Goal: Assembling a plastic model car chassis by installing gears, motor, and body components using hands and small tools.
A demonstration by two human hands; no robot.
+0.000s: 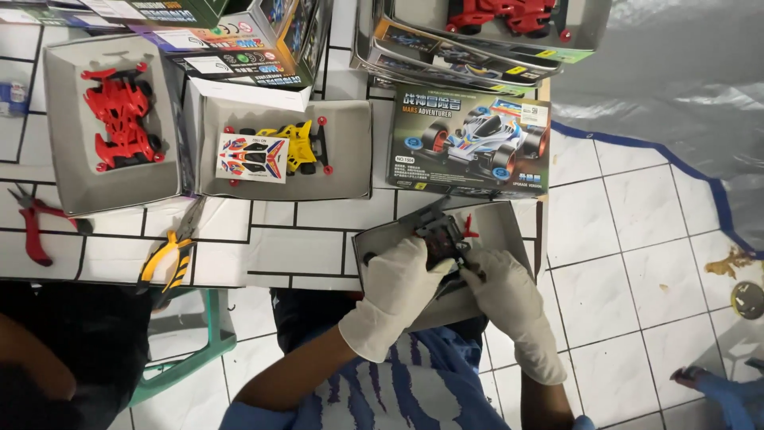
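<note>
Both my hands wear white gloves and work over a grey cardboard tray (497,223) at the table's near edge. My left hand (395,291) grips the left side of a small dark toy car chassis (440,236) with a red part sticking out. My right hand (509,296) pinches the chassis from the right. The chassis is tilted above the tray. My fingers hide its lower part.
A grey tray holds a red toy car (119,115); another holds a yellow car (302,146) and a sticker sheet (251,157). A boxed car kit (469,142) lies behind my hands. Yellow-handled pliers (171,253) and red-handled pliers (32,227) lie at left. Another person's arm (32,358) is at lower left.
</note>
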